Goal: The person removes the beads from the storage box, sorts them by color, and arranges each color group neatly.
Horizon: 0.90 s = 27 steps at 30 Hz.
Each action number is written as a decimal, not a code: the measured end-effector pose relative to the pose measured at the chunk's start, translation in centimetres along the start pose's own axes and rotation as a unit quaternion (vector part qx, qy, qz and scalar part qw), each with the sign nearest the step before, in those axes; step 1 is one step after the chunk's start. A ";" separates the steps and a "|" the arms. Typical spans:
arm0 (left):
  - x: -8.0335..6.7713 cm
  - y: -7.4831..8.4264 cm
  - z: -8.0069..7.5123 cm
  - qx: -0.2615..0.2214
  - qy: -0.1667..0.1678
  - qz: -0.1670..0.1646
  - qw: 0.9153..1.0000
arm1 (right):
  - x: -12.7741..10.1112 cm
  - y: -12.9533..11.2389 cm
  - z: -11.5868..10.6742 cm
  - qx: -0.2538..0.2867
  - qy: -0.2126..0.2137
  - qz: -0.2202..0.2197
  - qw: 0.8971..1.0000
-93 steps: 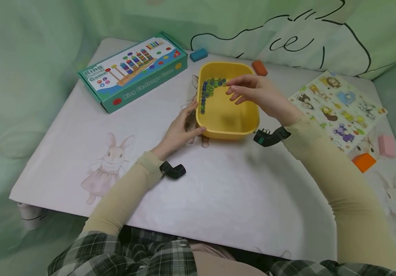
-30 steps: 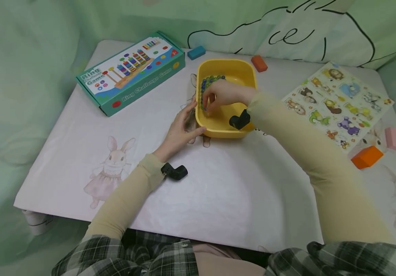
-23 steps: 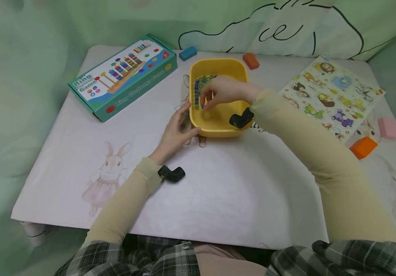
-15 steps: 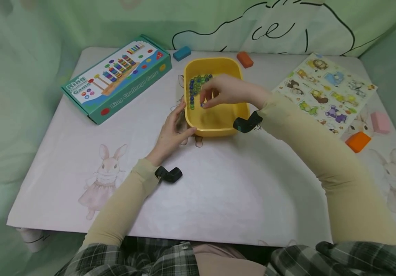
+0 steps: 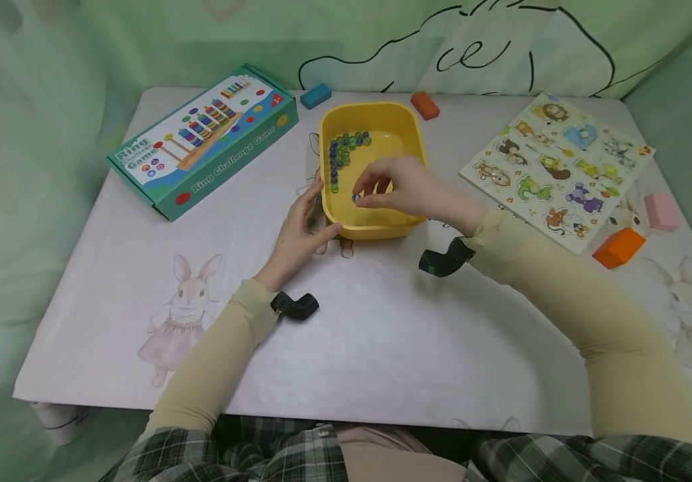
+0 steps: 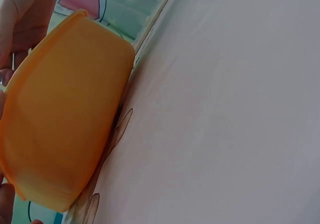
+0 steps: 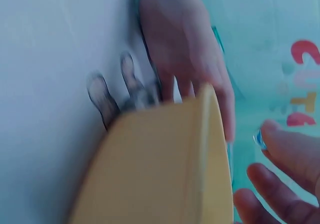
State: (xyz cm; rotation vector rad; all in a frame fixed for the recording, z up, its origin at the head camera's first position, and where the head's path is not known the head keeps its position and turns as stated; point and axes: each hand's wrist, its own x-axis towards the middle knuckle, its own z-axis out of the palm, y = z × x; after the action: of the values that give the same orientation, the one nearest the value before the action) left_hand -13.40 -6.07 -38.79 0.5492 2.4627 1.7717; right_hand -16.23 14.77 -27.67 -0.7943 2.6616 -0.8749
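A yellow tub (image 5: 408,137) stands on the table, with a curved row of green and blue marbles (image 5: 341,152) along its far-left inner wall. My right hand (image 5: 360,196) hovers over the tub's near-left part and pinches a blue marble (image 5: 356,197) between thumb and fingertips. That marble (image 7: 259,140) also shows at a fingertip in the right wrist view. My left hand (image 5: 315,214) rests against the tub's near-left corner, fingers straight along the side wall and thumb on the front. In the left wrist view the tub's outer wall (image 6: 60,124) fills the left half.
A teal ring game box (image 5: 201,144) lies to the left. A blue block (image 5: 315,96) and a red-orange block (image 5: 425,105) sit behind the tub. An animal puzzle board (image 5: 557,171), an orange block (image 5: 618,248) and a pink block (image 5: 661,211) lie to the right.
My right hand went down to the marble row, then drew back toward the tub's near side with a blue marble pinched. The left hand stayed on the tub's corner.
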 end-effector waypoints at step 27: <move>-0.1 0.5 0.0 0.013 0.012 -0.034 0.999 | -4.2 -0.7 9.3 0.019 0.028 -0.061 0.998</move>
State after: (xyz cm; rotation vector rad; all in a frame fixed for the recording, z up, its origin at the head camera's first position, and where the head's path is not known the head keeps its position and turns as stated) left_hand -13.23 -5.97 -38.33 0.4435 2.4924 1.7342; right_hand -8.99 12.23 -34.47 -0.9457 2.6592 -0.9890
